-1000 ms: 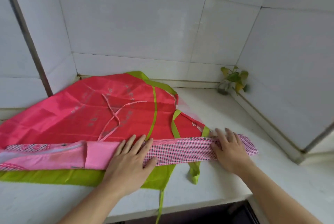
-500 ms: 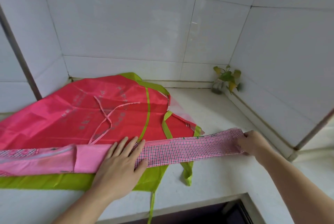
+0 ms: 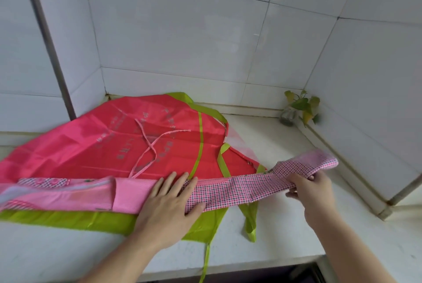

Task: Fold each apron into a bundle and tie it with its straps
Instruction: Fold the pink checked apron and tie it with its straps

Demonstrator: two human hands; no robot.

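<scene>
Two hands worked on the pink checked apron [image 3: 230, 188], folded into a long strip across the counter [image 3: 285, 232]. The left hand [image 3: 169, 205] pressed flat with straight fingers on its middle, and the right hand [image 3: 311, 188] gripped the raised right end, which curled over the fingers.

A pale stone counter [image 3: 285, 232] runs below and beyond the hands, closed in by white tiled walls [image 3: 182, 38] at the back and on both sides. Far beyond the right hand, a small leafy plant [image 3: 299, 106] in a glass jar sits in the back corner. A dark strip [image 3: 49, 41] runs up the wall far to the left. Light is soft and even.
</scene>
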